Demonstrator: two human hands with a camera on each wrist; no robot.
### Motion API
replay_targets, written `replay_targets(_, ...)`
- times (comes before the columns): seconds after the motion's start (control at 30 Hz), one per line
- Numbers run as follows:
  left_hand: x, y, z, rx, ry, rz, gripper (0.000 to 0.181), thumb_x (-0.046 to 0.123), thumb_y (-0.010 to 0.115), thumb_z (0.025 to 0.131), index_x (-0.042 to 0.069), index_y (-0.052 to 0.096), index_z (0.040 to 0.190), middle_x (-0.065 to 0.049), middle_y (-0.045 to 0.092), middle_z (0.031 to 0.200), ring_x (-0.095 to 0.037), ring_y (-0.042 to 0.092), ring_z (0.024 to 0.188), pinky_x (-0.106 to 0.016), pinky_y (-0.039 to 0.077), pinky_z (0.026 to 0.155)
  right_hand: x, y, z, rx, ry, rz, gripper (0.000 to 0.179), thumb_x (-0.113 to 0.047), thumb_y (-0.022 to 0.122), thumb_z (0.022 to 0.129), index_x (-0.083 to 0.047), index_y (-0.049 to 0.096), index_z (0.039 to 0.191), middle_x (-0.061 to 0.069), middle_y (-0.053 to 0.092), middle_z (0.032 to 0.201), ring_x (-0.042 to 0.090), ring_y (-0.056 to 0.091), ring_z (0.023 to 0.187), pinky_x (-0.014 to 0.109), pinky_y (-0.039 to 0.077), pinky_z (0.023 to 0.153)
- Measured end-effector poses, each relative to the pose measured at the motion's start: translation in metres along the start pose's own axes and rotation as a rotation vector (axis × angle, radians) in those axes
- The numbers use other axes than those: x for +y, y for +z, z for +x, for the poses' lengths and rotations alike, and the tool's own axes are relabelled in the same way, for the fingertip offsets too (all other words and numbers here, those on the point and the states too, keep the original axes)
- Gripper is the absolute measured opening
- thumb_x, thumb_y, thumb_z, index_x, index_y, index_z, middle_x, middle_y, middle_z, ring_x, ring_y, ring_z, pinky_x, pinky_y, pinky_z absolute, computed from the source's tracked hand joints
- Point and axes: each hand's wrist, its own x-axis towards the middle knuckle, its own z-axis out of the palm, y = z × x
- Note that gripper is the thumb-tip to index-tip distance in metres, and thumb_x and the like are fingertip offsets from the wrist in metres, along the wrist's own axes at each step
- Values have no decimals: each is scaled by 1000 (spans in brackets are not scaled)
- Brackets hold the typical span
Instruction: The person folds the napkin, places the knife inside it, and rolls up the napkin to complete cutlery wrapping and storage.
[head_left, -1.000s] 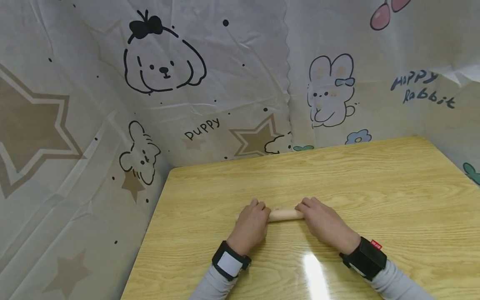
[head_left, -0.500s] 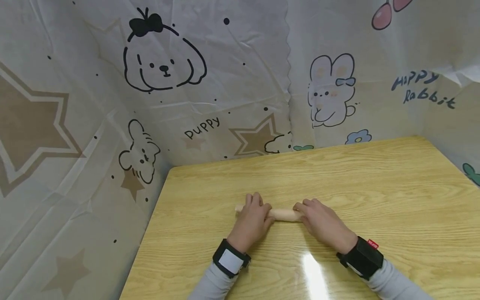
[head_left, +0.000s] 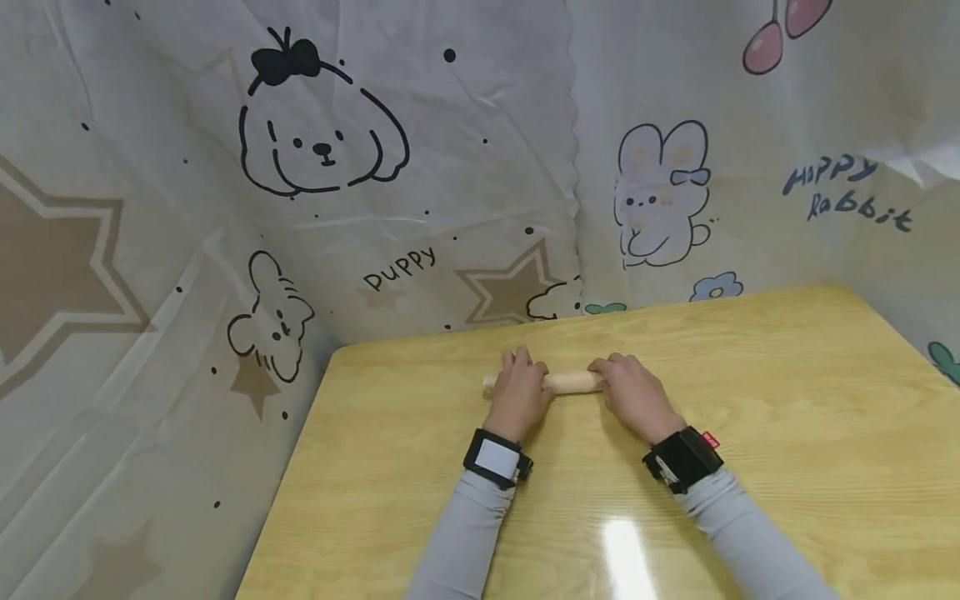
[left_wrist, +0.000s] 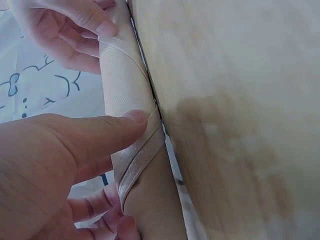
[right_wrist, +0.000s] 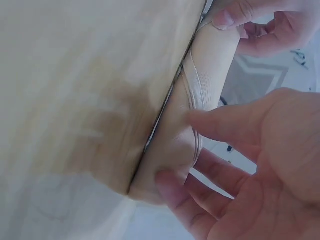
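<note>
A slim beige folded umbrella [head_left: 572, 383] lies crosswise on the wooden table [head_left: 675, 517], its cloth wound tight with slanting hems. My left hand [head_left: 519, 395] grips it near its left end, which sticks out past the fingers. At the other end my right hand [head_left: 637, 397] holds it between thumb and fingers. In the left wrist view the umbrella [left_wrist: 132, 85] has the left thumb pressed along its hems and the fingers curled beneath. The right wrist view has the right thumb and fingertips on the umbrella's cloth [right_wrist: 212, 65]; the palms partly hide the ends.
A pale cloth wall [head_left: 480, 183] printed with cartoon animals and stars rises behind the table and along its left side. Light reflects off the tabletop near the front. Black bands are strapped round both wrists.
Both hands have moved forward, away from the body, with the umbrella between them. Earlier the left fingers shifted their hold, baring the umbrella's left end.
</note>
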Motion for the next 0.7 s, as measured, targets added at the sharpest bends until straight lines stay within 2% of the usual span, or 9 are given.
replay_targets(0.13,-1,-5,0,-4,-14,-5,35,30,75,83,8,73,109,-7,50,103,-23,40,101,-33,50,74,-2,-6,1,-13,-12,18,34,3,65,84,0,68,118,18,67,101,33,57,92,49,54,76)
replay_targets(0.27,-3,-18,-3,9,-5,-21,42,30,75,82,7,70,117,-7,50,109,-22,38,103,-32,50,79,-5,-16,1,-21,-22,23,41,2,62,86,-2,63,126,19,65,110,36,54,101,52,52,83)
replay_targets(0.43,-10,-32,-12,19,19,-46,50,34,78,78,9,68,120,-8,52,116,-23,39,106,-35,49,83,-3,-23,-4,-77,-13,35,41,-2,60,90,-4,61,131,16,62,120,35,50,111,54,47,93)
replay_targets(0.53,-16,-35,-20,-3,30,-62,50,34,80,77,9,68,119,-9,54,116,-24,41,105,-35,48,83,0,-24,-8,-107,-19,32,39,-3,60,90,-4,62,129,16,61,122,35,49,113,54,45,96)
replay_targets(0.7,-24,-33,-31,-61,58,-64,45,34,76,81,10,69,118,-10,57,116,-25,43,106,-37,49,82,2,-24,-14,-129,-26,28,32,-7,62,91,-2,66,122,18,63,118,35,53,107,54,46,92)
